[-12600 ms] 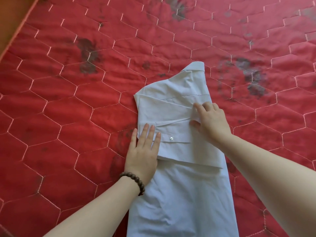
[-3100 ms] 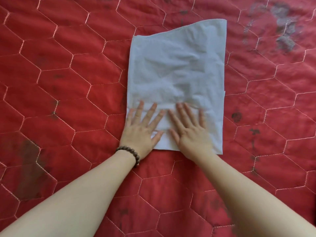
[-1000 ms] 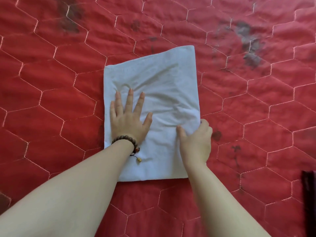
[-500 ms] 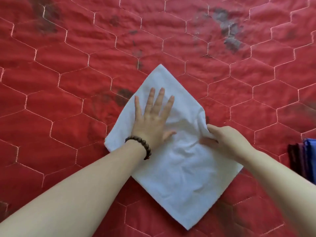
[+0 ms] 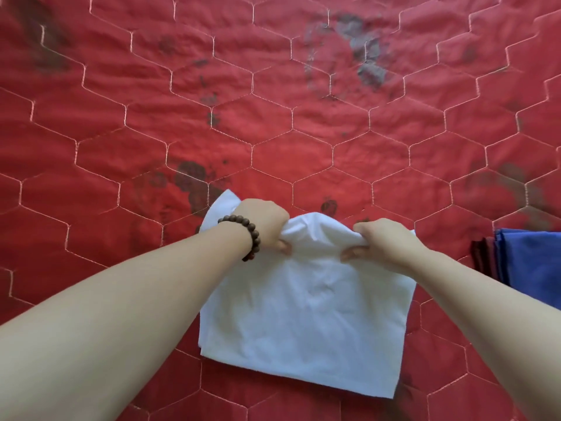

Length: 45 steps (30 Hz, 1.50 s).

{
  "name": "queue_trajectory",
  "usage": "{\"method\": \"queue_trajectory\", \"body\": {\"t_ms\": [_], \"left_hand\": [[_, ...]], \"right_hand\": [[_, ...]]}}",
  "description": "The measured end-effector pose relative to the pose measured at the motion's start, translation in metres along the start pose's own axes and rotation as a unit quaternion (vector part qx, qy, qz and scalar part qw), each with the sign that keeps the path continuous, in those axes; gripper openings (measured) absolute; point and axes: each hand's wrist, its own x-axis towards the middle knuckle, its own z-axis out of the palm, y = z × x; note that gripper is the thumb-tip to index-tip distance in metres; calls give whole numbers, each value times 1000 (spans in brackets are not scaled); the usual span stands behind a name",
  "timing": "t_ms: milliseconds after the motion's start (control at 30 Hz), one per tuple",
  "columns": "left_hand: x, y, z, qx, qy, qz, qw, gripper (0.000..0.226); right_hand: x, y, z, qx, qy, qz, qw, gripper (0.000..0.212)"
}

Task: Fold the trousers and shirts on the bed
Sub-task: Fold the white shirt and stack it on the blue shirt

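Both hands, left (image 5: 263,223) and right (image 5: 383,242), gripping far edge of folded shirt (image 5: 303,311) on bed (image 5: 273,132). Probably lifting it onto pile (image 5: 529,262) right of shirt; needs keeping folds together.

A white shirt (image 5: 303,314) lies on a red hexagon-quilted bedcover (image 5: 273,132) with dark blotches, beside blue cloth (image 5: 531,262).

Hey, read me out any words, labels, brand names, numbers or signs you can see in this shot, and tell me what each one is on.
None: no readable text anywhere in this view.
White shirt, gripped by the left hand and right hand: plain, no tag or print showing.
Red quilt: only stitched hexagons and dark blotches, no lettering.
Blue cloth at the right edge: no label visible.
Bead bracelet: unmarked.
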Motion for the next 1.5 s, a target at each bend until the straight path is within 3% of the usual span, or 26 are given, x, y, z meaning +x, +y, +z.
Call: {"method": "queue_trajectory", "body": {"t_ms": [67, 133, 300, 367, 467, 600, 700, 767, 833, 900, 1033, 1167, 1267, 1333, 1400, 1500], "left_hand": [[-6, -6, -13, -63, -1, -25, 998, 41], [-11, -19, -40, -92, 76, -49, 992, 39], [-24, -52, -144, -38, 320, -31, 946, 47], [-37, -56, -179, -14, 380, -18, 925, 44], [-57, -58, -201, 13, 411, -6, 912, 33], [-73, -55, -167, 50, 404, 59, 911, 18], [-75, -53, -107, 147, 263, 9, 954, 29], [-82, -49, -58, 151, 152, -45, 976, 36], [-92, -43, -14, 122, 112, -73, 983, 43], [-108, -40, 18, 104, 99, -101, 985, 47], [-154, -43, 54, 133, 98, -139, 976, 36], [-189, -55, 73, 52, 103, -224, 968, 29], [-203, -67, 88, 6, 136, -263, 955, 35], [-208, -71, 99, -64, 183, -293, 936, 45], [-209, -69, 105, -189, 259, -339, 884, 50], [-199, -64, 106, -377, 349, -391, 764, 40]], "right_hand": [[0, -4, -16, 45, -9, 5, 999, 50], [2, -6, -47, 50, 63, 16, 997, 48], [4, -17, -155, -22, 312, -15, 950, 43], [-2, -22, -189, -48, 365, -32, 929, 37], [-16, -30, -208, -74, 390, -54, 916, 27], [-23, -34, -176, -129, 336, -49, 932, 9], [-20, -34, -116, -153, 243, -31, 958, 14], [-23, -40, -66, -138, 184, -25, 973, 20], [-29, -53, -18, -103, 147, -18, 984, 24], [-39, -72, 23, -70, 123, -18, 990, 23], [-64, -118, 83, -2, 98, -35, 995, 14], [-82, -175, 118, 92, 56, -40, 993, 5], [-80, -208, 126, 173, 2, -60, 983, 8], [-79, -217, 121, 230, -46, -84, 969, 10], [-72, -212, 106, 245, -28, -108, 963, 24], [-44, -190, 65, 226, 155, -91, 957, 35]]}}
